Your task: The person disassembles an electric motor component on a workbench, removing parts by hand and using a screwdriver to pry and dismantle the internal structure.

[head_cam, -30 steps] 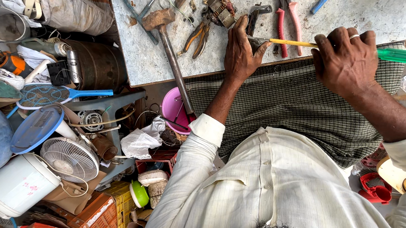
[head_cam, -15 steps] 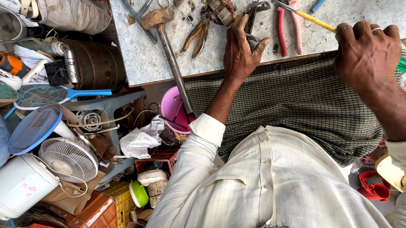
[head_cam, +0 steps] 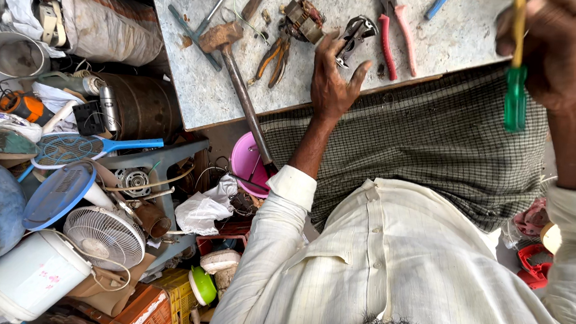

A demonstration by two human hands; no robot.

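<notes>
Worktop (head_cam: pixel 444 47): grey slab, near edge running along the lap, cluttered toward its far edge.

Hammer (head_cam: pixel 239 88): head on the worktop near the left edge, and the handle overhangs the near edge.

Right hand (head_cam: pixel 562 47): fist clamped on the screwdriver (head_cam: pixel 515 98), held up over the worktop's right end. It has a yellow shaft and a green handle, and the handle end points down toward the lap. The tip is out of frame, so I can't tell where it points.

Left hand (head_cam: pixel 330 82): fingers spread apart and gripping nothing. It sits at the middle of the near edge, fingertips at or just beside the small dark pliers (head_cam: pixel 356 32). I can't tell if it's actual contact.

Red-handled pliers (head_cam: pixel 391 32): lying near the far edge, right of the left hand.

Wound motor part (head_cam: pixel 304 19): just beyond the left fingertips, toward the far edge. Orange-handled pliers (head_cam: pixel 276 57) lie just left of it.

Judgement: this is a tool-in-hand, workpiece-not-yet-gripped stage. 1 hand is armed and the other is reaching at the parts cluster.

The next move calls for the left hand to close on 1 item and pin it. The screwdriver also needs turning so its tip faces the work.
</notes>
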